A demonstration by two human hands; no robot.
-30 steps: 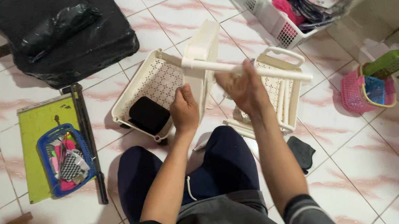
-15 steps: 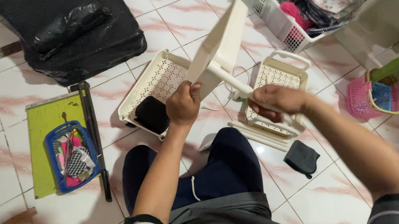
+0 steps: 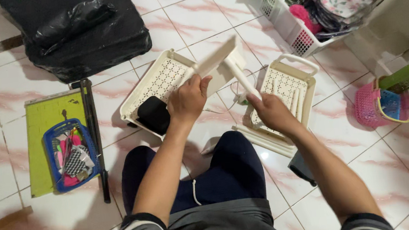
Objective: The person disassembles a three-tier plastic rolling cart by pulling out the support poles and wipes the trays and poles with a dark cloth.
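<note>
1. Head view: a person seated on a pink-veined white tiled floor (image 3: 194,11) holds a cream plastic shelf panel (image 3: 219,58) tilted on edge above the knees. The left hand (image 3: 188,101) grips the panel's lower edge, fingers curled around it.
2. The right hand (image 3: 269,111) is clenched around a cream plastic post (image 3: 241,79) that rises slantwise to meet the panel.
3. Beneath the left hand a cream perforated tray (image 3: 161,76) lies on the floor with a black pouch (image 3: 153,115) inside it. Beside the right hand lies a second perforated tray (image 3: 287,87), with loose cream posts (image 3: 262,142) along its near side.
4. Toward the floor's left edge, a blue basket (image 3: 50,145) of small items rests on a lime-green board (image 3: 47,115), a black rod (image 3: 96,140) just beside it.
5. At the far edge sit a black bag (image 3: 81,32) and a white basket (image 3: 280,17) of patterned pouches; a pink basket (image 3: 366,109) stands at the right.
</note>
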